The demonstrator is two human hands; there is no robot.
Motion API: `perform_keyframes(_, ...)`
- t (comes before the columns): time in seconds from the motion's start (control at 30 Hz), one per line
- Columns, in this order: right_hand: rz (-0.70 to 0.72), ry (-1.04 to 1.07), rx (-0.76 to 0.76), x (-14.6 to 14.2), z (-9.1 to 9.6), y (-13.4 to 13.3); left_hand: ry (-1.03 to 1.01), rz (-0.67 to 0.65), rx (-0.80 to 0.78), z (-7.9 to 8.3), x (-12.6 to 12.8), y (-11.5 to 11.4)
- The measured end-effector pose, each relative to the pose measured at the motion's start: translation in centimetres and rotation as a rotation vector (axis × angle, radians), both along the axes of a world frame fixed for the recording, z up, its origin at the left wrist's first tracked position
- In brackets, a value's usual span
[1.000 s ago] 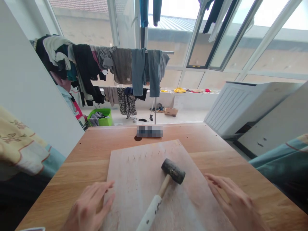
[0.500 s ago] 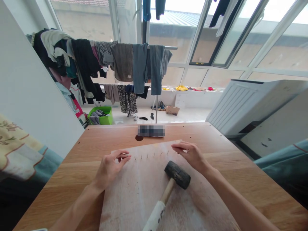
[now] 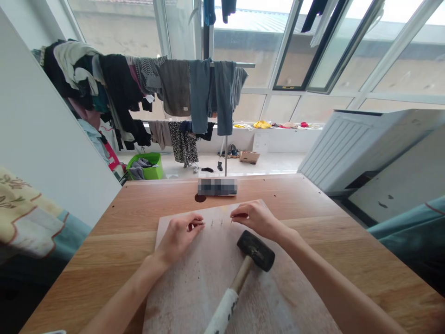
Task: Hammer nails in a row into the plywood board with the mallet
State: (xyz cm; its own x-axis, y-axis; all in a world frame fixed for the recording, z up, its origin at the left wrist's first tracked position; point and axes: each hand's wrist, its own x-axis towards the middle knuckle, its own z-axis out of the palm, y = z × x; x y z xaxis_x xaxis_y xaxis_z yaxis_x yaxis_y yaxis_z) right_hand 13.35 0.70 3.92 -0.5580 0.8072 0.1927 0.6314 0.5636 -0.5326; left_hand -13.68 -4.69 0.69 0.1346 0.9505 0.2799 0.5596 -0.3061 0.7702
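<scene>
A pale wooden board (image 3: 181,287) lies on the table, with a row of thin nails (image 3: 221,221) standing up near its far edge. My left hand (image 3: 181,234) is at the left of the row, thumb and forefinger pinched on a nail. At the right of the row, my right hand (image 3: 257,218) has its fingertips closed on another nail, which they mostly hide. Between them a couple of nails stand untouched. A rubber mallet (image 3: 256,250) with a black head and a white-wrapped wooden handle rests on the board, nearer to me, touched by neither hand.
The wooden table (image 3: 114,232) extends around the board. At its far edge sits a small blurred-out box (image 3: 217,187) beside a dark round hole (image 3: 200,198). Beyond are a rack of hanging clothes (image 3: 174,88), a green basket (image 3: 153,171) and a white appliance (image 3: 333,148) at right.
Both hands have moved inward along the row of nails, the left hand rightward and the right hand leftward. The mallet stays in place on the board.
</scene>
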Motion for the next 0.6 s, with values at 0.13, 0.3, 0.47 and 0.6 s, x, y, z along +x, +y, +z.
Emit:
perform_keyframes(0.13,0.012,-0.035,-0.021,-0.6,0.9,-0.1,-0.023,-0.051,-0.034,0.3,1.3,0.4)
perform_keyframes(0.3,0.013,-0.034,-0.019,-1.3,1.3,-0.6,-0.027,0.002,-0.031,0.5,2.4,0.9)
perform_keyframes(0.47,0.113,-0.057,-0.062,-3.1,0.5,-0.4,0.009,-0.099,-0.056,0.4,2.6,1.4)
perform_keyframes(0.6,0.186,-0.102,-0.067,-4.0,-0.2,0.4,0.013,-0.141,-0.050,0.4,2.9,1.4)
